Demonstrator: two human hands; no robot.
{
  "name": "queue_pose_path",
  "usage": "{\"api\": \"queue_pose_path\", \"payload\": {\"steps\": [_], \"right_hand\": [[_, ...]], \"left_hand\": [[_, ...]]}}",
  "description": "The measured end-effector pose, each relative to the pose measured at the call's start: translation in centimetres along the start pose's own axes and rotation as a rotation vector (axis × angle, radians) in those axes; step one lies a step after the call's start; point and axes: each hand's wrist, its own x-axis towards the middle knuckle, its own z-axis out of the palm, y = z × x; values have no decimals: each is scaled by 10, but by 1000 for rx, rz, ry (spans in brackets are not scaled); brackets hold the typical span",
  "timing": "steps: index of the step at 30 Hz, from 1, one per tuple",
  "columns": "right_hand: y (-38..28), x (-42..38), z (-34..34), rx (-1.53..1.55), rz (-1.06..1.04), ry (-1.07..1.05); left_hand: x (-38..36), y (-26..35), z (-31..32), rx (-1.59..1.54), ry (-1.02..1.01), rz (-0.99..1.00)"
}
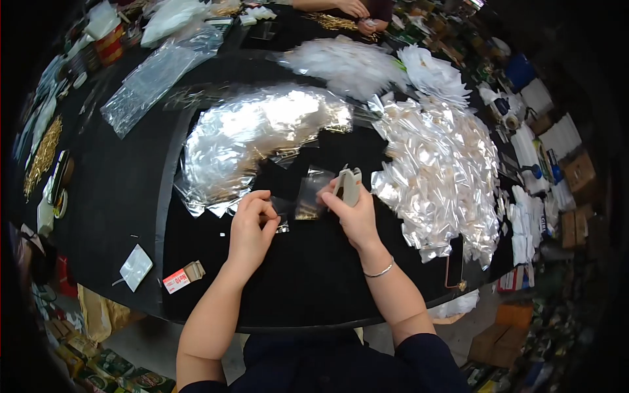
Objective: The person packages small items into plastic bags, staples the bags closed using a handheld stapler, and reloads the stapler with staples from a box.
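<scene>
A pale grey stapler (348, 186) is gripped in my right hand (357, 219), its jaws pointing away from me. Beside that hand's fingers is a clear plastic bag (311, 196) with gold-coloured bits along its lower end; whether the fingers touch it is blurred. My left hand (252, 226) is curled with thumb and fingers close together, next to a small clear packet (282, 213). What it pinches, if anything, is too see-through to make out. A broad heap of clear flat packets (223, 144) lies beyond my left hand. Filled, shiny packets (439, 170) are piled to the right.
A red-and-white "No10" box (183, 276) and a white diamond-shaped packet (136, 267) lie at the near left. A phone (454, 265) sits by the right edge. Across the black table (124, 190), another person's hands (363, 16) work near gold strands (331, 23).
</scene>
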Motion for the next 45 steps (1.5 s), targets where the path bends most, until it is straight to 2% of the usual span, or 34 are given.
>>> {"api": "queue_pose_path", "payload": {"steps": [3, 5, 8, 9, 12, 17, 20, 21, 24, 26, 28, 37, 40, 45], "right_hand": [[13, -5, 5, 102, 93, -70], [15, -5, 2, 70, 52, -52], [14, -4, -2, 45, 36, -37], [14, -4, -1, 49, 44, -40], [15, -4, 1, 66, 47, -41], [12, -6, 8, 137, 41, -45], [8, -13, 14, 149, 49, -63], [7, -15, 17, 140, 49, -83], [9, -18, 24, 53, 11, -119], [11, -19, 25, -116, -61, -123], [12, -18, 24, -101, -60, -123], [12, -15, 20, -55, -108, -38], [13, -13, 19, -62, -122, -41], [16, -13, 17, -63, -135, -56]], "left_hand": [[2, 2, 8, -123, 21, -47], [0, -1, 2, -173, 40, -80], [4, -2, 4, -520, 33, -199], [6, -1, 4, -520, 29, -201], [8, 2, -5, -605, -109, -389], [4, 6, -6, -547, -303, -342], [0, 9, 4, -236, -133, 122], [0, 11, 6, -234, -129, 124], [-3, 12, 8, -423, -94, -81], [-3, 12, 9, -453, -59, -125], [-5, 12, 10, -518, -1, -217], [3, 17, 5, -617, 163, -260], [7, 27, 2, -654, 208, -327], [7, 13, -3, -649, 65, -365]]}}
